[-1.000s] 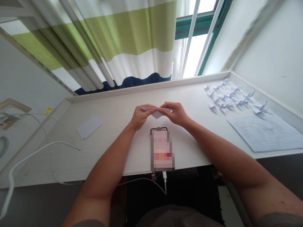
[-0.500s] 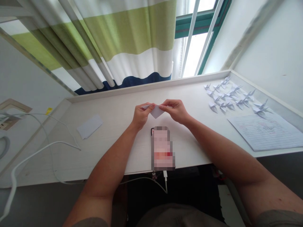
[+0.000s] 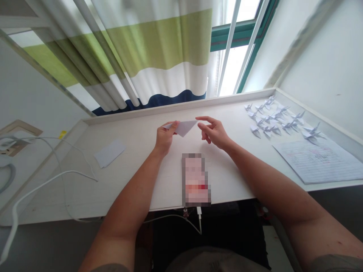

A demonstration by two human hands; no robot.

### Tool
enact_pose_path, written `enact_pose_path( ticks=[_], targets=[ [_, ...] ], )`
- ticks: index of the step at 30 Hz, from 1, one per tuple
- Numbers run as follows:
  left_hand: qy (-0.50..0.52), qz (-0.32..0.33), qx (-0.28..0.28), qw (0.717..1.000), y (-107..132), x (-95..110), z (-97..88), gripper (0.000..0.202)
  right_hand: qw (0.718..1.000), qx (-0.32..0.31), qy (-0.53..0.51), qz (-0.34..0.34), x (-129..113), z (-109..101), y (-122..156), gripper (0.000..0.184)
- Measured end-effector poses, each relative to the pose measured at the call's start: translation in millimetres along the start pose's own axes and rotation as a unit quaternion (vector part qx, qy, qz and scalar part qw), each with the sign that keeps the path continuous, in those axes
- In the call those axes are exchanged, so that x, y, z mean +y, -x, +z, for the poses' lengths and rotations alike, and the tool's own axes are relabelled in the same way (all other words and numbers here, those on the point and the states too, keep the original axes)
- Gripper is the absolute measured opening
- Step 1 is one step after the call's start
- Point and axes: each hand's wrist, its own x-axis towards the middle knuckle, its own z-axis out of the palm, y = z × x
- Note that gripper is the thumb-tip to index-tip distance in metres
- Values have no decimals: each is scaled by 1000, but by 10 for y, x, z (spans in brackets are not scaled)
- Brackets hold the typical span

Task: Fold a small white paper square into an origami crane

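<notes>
A white sheet of paper folded into a triangle is pinched between the thumb and fingers of my left hand, held above the middle of the desk. One point of the triangle aims down toward me. Just off its right corner is my right hand, thumb and index finger apart, the other fingers loosely curled. The index fingertip sits very close to that corner; whether it touches I cannot tell. Below both hands lies a phone, its screen pixelated, with a white charging cable at its lower end.
Several folded paper cranes stand at the back right of the desk. Near them lies a written lined sheet. Blank paper pieces rest at the left, beside loose white cables. A raised rim borders the desk's back.
My right hand has let go of the folded paper and opened, moving slightly right. The left hand keeps its pinch, and more of the triangle shows. The view has shifted slightly.
</notes>
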Motion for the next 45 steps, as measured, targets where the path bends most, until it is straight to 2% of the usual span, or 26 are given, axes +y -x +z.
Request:
enact_pose_path(
  ticks=[2, 6, 10, 14, 21, 28, 31, 36, 40, 42, 45],
  targets=[
    [-4, -6, -36, 999, 69, -9, 66, 56, 1000, -29, 3, 13, 1, 40, 27, 55],
    [18, -36, -89, 995, 134, 25, 101, 58, 1000, -2, -29, -3, 54, 25, -7, 52],
    [39, -65, -105, 992, 124, 76, 52, 63, 998, -13, -49, -38, 90, -14, -35, 50],
    [-20, -67, -132, 989, 124, 52, 29, 52, 997, -32, -48, -51, 99, -3, -13, 44],
    [-46, -16, -124, 991, 117, -44, 35, 50, 998, -11, -53, -40, 112, -10, -29, 40],
    [-66, 29, -116, 991, 126, -39, 51, 48, 997, 8, -67, -40, 103, -24, -47, 35],
    [-76, 28, -109, 991, 130, -44, 48, 42, 997, 5, -68, -33, 123, -36, -56, 35],
    [-86, 53, -90, 991, 110, -72, 42, 38, 997, 9, -70, -41, 157, -80, -82, 52],
    [-10, 4, -105, 994, 150, -37, 116, 45, 996, -46, -62, -45, 115, -59, -63, 57],
    [17, -21, -73, 997, 190, -15, 175, 49, 995, -67, -63, -38, 85, -26, -46, 54],
    [43, -39, -62, 996, 241, -10, 251, 51, 995, -56, -66, -42, 62, 18, -32, 50]
  ],
)
